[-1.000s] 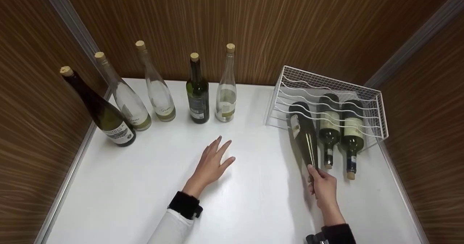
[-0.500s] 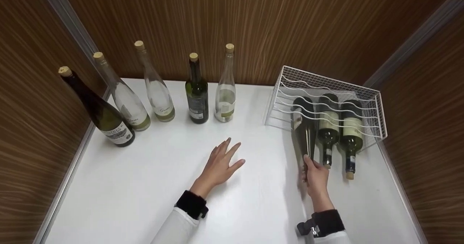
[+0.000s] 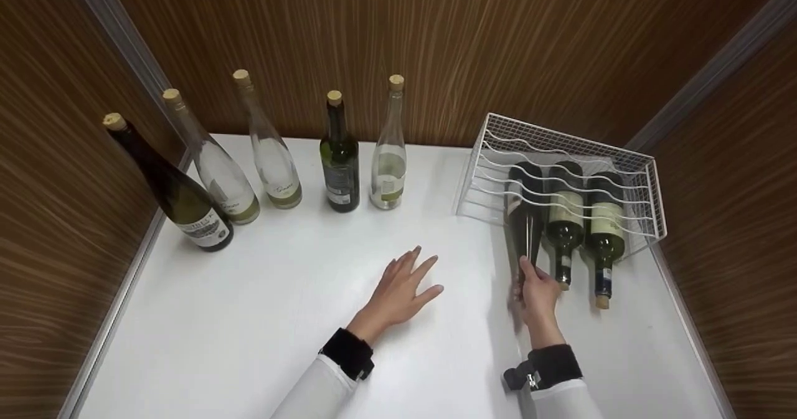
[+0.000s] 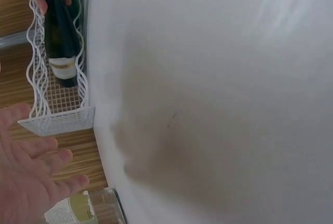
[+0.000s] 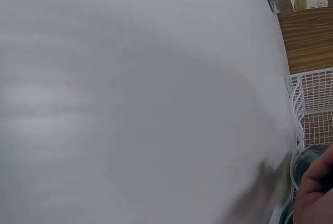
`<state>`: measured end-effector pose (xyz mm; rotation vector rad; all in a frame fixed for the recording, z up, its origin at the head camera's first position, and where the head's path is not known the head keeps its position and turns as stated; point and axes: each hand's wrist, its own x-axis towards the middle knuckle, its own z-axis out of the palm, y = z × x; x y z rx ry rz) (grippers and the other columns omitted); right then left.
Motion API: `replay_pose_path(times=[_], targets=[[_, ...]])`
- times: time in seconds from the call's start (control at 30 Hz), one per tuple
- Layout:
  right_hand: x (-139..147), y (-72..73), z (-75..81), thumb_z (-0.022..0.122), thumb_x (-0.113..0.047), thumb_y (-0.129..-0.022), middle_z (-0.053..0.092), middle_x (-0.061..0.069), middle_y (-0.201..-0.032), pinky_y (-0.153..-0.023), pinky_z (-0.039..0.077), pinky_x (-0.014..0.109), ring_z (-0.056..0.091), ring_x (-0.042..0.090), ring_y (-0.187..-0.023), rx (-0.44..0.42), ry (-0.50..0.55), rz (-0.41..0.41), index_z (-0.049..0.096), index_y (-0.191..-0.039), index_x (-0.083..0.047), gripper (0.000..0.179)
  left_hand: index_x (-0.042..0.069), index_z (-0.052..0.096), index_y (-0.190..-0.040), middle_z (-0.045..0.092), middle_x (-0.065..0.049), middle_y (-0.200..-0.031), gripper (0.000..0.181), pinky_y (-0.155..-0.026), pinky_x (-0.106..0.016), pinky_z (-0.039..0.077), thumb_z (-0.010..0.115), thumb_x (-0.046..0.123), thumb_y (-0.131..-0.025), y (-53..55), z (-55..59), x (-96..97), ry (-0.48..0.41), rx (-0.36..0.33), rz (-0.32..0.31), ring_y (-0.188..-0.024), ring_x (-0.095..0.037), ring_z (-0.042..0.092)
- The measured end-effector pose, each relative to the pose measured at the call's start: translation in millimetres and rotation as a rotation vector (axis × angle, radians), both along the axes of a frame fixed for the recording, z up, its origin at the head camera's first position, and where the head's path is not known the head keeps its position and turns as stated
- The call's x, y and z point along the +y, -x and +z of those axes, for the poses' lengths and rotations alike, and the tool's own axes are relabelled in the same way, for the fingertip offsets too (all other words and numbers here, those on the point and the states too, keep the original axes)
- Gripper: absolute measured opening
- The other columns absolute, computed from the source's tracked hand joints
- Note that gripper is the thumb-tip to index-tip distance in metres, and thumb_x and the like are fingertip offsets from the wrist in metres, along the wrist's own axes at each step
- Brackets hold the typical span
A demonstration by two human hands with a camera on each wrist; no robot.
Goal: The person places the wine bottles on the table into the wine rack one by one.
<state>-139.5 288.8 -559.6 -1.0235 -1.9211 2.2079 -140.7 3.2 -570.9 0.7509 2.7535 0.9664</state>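
My right hand point(image 3: 540, 288) grips the neck of a dark wine bottle point(image 3: 527, 220), which lies in the leftmost place of a white wire bottle rack point(image 3: 563, 134). Its base points to the back, and the fingers hide its neck end. To its right in the rack lie two green wine bottles with pale labels, a nearer one point(image 3: 566, 213) and one at the far right point(image 3: 606, 227). My left hand point(image 3: 398, 294) hovers over the white table with fingers spread, holding nothing. In the left wrist view, the held bottle point(image 4: 61, 31) shows a white label between the wavy wires.
Several corked bottles stand along the back and left: a dark one point(image 3: 202, 229), clear ones point(image 3: 227, 179) point(image 3: 277, 170), a green one point(image 3: 340, 179) and another clear bottle point(image 3: 389, 173). Wood-grain panels point(image 3: 436, 45) wall in the white table point(image 3: 280, 294).
My right hand has pushed the dark bottle deeper into the rack and straightened it beside the others. My left hand has drifted to the right, fingers still spread.
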Motion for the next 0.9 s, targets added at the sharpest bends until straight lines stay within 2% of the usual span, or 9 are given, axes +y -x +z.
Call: replay_pose_path(times=[0.1,0.2,0.37,0.63,0.9], targets=[[1,4.4,-3.2,0.061,-0.032,-0.099,0.056,0.003,-0.070,-0.044,0.040,0.021,0.048,0.011,-0.053,0.008,0.004,-0.013,0.053,-0.118,0.010,0.047,0.022,0.035,-0.154,0.023,-0.017,-0.159,0.068,-0.115,-0.053,0.017,0.034,0.063,-0.100,-1.0,-0.6,4.4,0.005,0.003,-0.007,-0.145,-0.033,0.023],[2,9.1,-10.2,0.063,-0.037,-0.097,0.054,0.000,-0.067,-0.044,0.039,0.021,0.047,0.010,-0.052,0.001,-0.034,-0.030,0.055,-0.114,0.008,0.048,0.022,0.035,-0.154,0.024,-0.017,-0.159,0.068,-0.115,-0.053,0.017,0.035,0.062,-0.100,-1.8,-1.0,7.1,0.006,0.007,-0.014,-0.144,-0.033,0.024],[2,16.2,-17.5,0.062,-0.043,-0.096,0.055,-0.002,-0.068,-0.045,0.039,0.020,0.047,0.008,-0.053,-0.011,-0.067,-0.040,0.056,-0.118,0.003,0.052,0.021,0.036,-0.153,0.026,-0.017,-0.158,0.066,-0.115,-0.053,0.018,0.035,0.061,-0.100,-3.6,-1.3,9.1,0.004,0.020,-0.021,-0.143,-0.035,0.026],[5,23.4,-18.9,0.062,-0.044,-0.096,0.056,-0.001,-0.071,-0.043,0.038,0.020,0.047,0.007,-0.052,-0.009,-0.002,-0.044,0.053,-0.124,0.001,0.054,0.023,0.034,-0.154,0.024,-0.015,-0.159,0.068,-0.116,-0.051,0.016,0.034,0.063,-0.100,-4.0,-3.3,8.4,0.017,0.004,-0.019,-0.145,-0.032,0.024],[9,28.5,-20.8,0.060,-0.046,-0.096,0.057,-0.001,-0.069,-0.043,0.040,0.019,0.048,0.006,-0.049,-0.017,-0.049,-0.008,0.056,-0.113,0.002,0.051,0.022,0.034,-0.154,0.024,-0.017,-0.159,0.067,-0.116,-0.052,0.017,0.034,0.062,-0.100,-4.9,-2.3,8.2,-0.007,-0.002,-0.026,-0.144,-0.034,0.023]])
